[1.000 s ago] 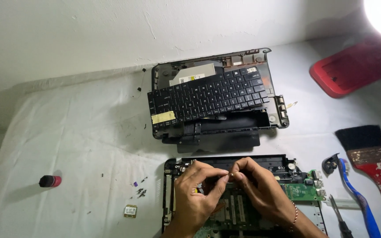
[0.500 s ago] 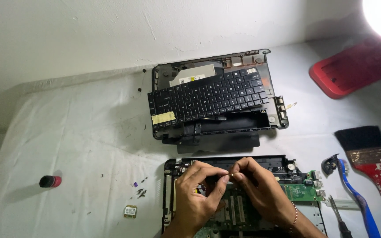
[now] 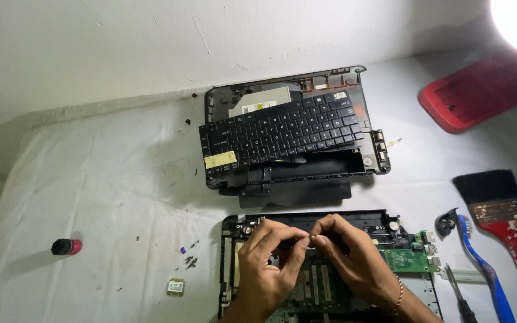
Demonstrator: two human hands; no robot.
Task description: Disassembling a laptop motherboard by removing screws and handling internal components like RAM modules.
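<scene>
While both hands meet over the opened laptop base (image 3: 384, 224) at the near edge of the cloth-covered table (image 3: 103, 179), the left hand (image 3: 267, 263) and the right hand (image 3: 354, 263) bring their fingertips together above the exposed circuit board (image 3: 405, 260). Thumb and forefinger of each hand are pinched narrow around something small and dark between them; what it is cannot be told. The hands touch each other at the fingertips.

Beyond them, toward the far edge, a detached black keyboard (image 3: 282, 128) lies tilted across an empty laptop shell (image 3: 354, 164). Near the left edge lies a small bottle with a red body and black cap (image 3: 67, 246), and a small square card (image 3: 176, 287) sits just left of the base. Along the right edge lie a paintbrush with a red handle (image 3: 501, 209) and a blue toothbrush (image 3: 480, 263), with a red tray (image 3: 480, 93) at the far right corner.
</scene>
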